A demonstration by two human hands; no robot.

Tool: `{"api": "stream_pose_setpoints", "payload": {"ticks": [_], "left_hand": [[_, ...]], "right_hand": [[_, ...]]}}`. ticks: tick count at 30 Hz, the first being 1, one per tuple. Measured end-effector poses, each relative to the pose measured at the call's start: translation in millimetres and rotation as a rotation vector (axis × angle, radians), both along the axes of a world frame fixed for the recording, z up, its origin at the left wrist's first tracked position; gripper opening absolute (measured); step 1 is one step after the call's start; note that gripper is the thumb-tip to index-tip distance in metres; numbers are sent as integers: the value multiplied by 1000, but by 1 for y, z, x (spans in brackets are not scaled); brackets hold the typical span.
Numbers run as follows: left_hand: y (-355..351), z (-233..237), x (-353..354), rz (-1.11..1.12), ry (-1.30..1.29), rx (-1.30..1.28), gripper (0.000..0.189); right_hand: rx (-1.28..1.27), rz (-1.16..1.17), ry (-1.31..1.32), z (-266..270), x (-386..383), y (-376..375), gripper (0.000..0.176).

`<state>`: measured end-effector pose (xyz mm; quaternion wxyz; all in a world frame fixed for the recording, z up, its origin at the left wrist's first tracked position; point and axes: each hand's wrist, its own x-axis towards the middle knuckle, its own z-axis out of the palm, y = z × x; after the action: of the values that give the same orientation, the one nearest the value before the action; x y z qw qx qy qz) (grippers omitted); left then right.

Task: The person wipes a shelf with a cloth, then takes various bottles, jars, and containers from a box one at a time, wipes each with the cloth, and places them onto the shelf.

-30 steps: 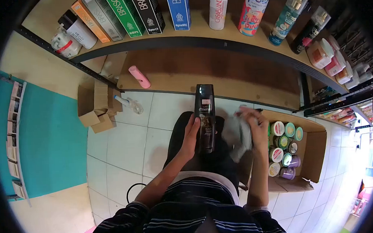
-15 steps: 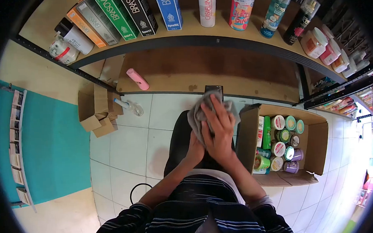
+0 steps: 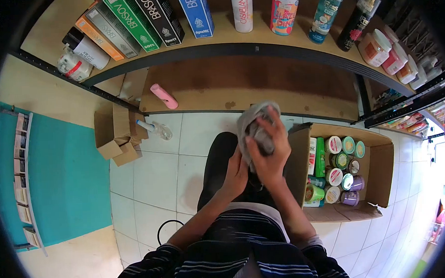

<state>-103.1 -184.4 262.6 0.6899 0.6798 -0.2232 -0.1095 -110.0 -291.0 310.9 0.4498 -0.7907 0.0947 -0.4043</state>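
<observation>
A crumpled grey cloth (image 3: pixel 247 122) is held over my lap, just in front of the lower shelf's edge. My right hand (image 3: pixel 273 154) grips it from the right, fingers bent over its folds. Against the cloth's lower left side lies my left hand (image 3: pixel 235 174), its fingers pressed together and pointing up. Something dark shows below the cloth between my hands, too hidden to name.
Boxes, bottles and jars line the upper shelf (image 3: pixel 258 49). A pink object (image 3: pixel 164 96) lies on the lower shelf (image 3: pixel 210 92). An open carton (image 3: pixel 382 169) of jars stands right; a clear spray bottle (image 3: pixel 161 131) and an empty carton (image 3: pixel 110 131) are left.
The cloth and my right hand have shifted slightly right, and the cloth is folded differently. The dark object that showed above the cloth is now covered. My left hand has moved slightly right.
</observation>
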Motion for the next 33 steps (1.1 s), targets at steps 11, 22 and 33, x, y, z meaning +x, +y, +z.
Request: {"api": "stream_pose_setpoints", "payload": {"ticks": [11,22,33], "left_hand": [[42,-37,-43,38,235,125,41],[65,-63,-66,-83,160,342,36],[63,-51,-36,-115,760,201,42]], "right_hand": [[959,550,340,-102,-30,3,33],[1522,657,496,-164,-77,3,48],[773,518,448,-98,-67,-6,44]]}}
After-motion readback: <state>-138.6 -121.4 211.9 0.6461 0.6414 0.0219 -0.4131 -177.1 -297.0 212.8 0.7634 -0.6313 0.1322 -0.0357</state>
